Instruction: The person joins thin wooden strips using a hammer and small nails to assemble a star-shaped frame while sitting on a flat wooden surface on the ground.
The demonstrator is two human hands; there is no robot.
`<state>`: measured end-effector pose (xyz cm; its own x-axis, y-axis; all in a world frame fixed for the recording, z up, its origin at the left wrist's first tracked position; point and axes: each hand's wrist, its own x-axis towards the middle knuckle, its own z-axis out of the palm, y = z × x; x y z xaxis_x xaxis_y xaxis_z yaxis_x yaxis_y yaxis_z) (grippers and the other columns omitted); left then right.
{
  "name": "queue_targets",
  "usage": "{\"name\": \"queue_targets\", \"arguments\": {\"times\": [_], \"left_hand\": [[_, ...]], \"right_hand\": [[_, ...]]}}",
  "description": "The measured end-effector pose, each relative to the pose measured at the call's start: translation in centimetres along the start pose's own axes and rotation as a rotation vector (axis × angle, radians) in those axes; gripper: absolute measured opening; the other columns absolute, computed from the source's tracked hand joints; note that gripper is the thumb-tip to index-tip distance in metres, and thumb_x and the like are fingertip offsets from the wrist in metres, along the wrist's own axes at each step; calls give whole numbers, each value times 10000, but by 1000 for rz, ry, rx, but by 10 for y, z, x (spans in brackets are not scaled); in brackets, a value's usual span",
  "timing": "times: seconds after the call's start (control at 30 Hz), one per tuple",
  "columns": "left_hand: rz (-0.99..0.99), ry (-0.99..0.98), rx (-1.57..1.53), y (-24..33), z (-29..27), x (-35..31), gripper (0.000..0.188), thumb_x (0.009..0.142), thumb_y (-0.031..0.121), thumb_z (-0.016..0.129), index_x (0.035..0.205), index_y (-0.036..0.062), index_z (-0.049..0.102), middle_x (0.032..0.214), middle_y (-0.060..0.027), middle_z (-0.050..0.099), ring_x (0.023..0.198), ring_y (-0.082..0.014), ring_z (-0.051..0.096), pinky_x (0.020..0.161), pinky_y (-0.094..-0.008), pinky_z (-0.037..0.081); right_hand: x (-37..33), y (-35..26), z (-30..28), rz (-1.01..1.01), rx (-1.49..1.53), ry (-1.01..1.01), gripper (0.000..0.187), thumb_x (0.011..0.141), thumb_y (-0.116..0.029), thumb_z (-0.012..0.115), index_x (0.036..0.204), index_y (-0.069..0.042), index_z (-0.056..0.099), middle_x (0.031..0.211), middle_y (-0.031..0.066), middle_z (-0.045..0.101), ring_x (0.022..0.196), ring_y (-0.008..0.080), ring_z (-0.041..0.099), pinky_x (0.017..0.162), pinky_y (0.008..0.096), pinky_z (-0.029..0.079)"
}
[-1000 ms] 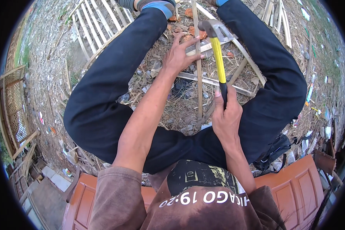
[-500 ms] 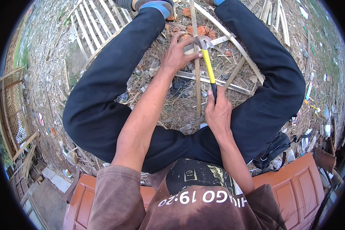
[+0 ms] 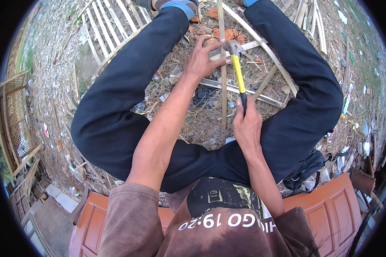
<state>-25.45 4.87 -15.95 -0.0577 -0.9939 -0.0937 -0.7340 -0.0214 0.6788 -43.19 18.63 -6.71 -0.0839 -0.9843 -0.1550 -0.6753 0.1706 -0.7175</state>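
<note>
My right hand (image 3: 248, 125) is wrapped round the black grip of a claw hammer (image 3: 238, 73) with a yellow shaft. The hammer's metal head is just right of an upright thin wooden strip (image 3: 224, 100), near where a crosswise strip (image 3: 253, 44) passes it. My left hand (image 3: 200, 61) grips the upright strip at this crossing, thumb and fingers around it; whether a nail is between them I cannot tell. A lower crosswise strip (image 3: 268, 99) and a curved strip (image 3: 268, 53) belong to the same frame, lying between my legs.
Broken orange brick pieces (image 3: 230, 35) lie beyond the crossing. A slatted wooden frame (image 3: 109, 25) is at the upper left, loose strips (image 3: 318, 25) at the upper right. A brown panelled door (image 3: 326, 210) is under me. A black bag (image 3: 303, 169) sits by my right thigh, with litter around.
The hammer head has shifted slightly to the right relative to the upright strip. My left hand keeps its place on the strip; the whole view has shifted a little.
</note>
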Motion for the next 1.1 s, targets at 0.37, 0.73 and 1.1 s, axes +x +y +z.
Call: {"name": "queue_targets", "arguments": {"times": [0.37, 0.73, 1.1], "left_hand": [[-35, 1, -13, -4, 1, 1, 717, 690, 563, 844, 1345, 373, 625, 1582, -111, 330, 1318, -369, 526, 1024, -522, 487], [38, 67, 111, -8, 2, 0, 688, 634, 576, 865, 1270, 388, 680, 1496, -127, 446, 1295, -396, 513, 1034, -534, 462], [15, 63, 183, 5, -3, -3, 682, 649, 594, 849, 1273, 378, 680, 1477, -109, 469, 1327, -355, 482, 1083, -526, 422]], "right_hand": [[-2, 0, 4, 50, -36, -86, 196, 989, -96, 583, 1145, 14, 537, 743, 257, 604, 658, 449, 628, 566, 489, 462], [-8, 5, 20, 35, -149, -76, 143, 974, -74, 573, 1073, -20, 485, 716, 283, 611, 681, 501, 626, 549, 551, 452], [-11, 7, 23, 79, -55, -85, 169, 1032, -163, 530, 1049, -14, 452, 663, 248, 564, 586, 461, 589, 536, 519, 417]]}}
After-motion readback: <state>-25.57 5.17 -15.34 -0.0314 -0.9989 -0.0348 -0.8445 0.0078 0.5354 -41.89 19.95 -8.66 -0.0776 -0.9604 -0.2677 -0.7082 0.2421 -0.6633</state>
